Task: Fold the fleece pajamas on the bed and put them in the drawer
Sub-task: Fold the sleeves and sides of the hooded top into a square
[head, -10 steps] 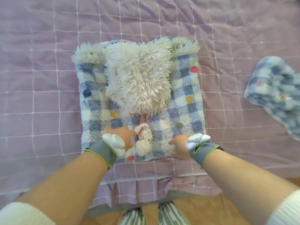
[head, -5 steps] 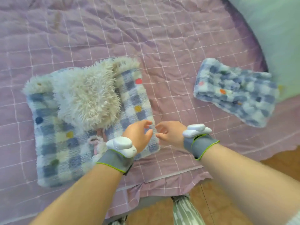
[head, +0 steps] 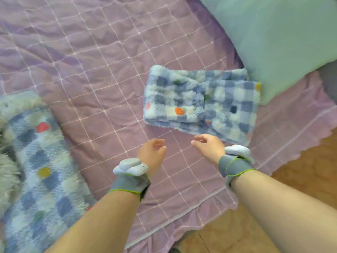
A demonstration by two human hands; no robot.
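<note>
The left hand [head: 152, 154] and right hand [head: 209, 146] hover over the bedspread [head: 109, 70], fingers loosely curled, holding nothing. A folded pajama piece [head: 200, 103] lies at 1 o'clock from the hands. The second piece [head: 36, 161] lies at 9 o'clock.

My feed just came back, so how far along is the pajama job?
Done: one checked fleece piece lies folded on the bedspread; the second piece at the left edge looks folded too, though it is partly out of frame. In hand: nothing; left hand and right hand hover empty near the first piece. Left: moving both to the drawer, not in view.
</note>
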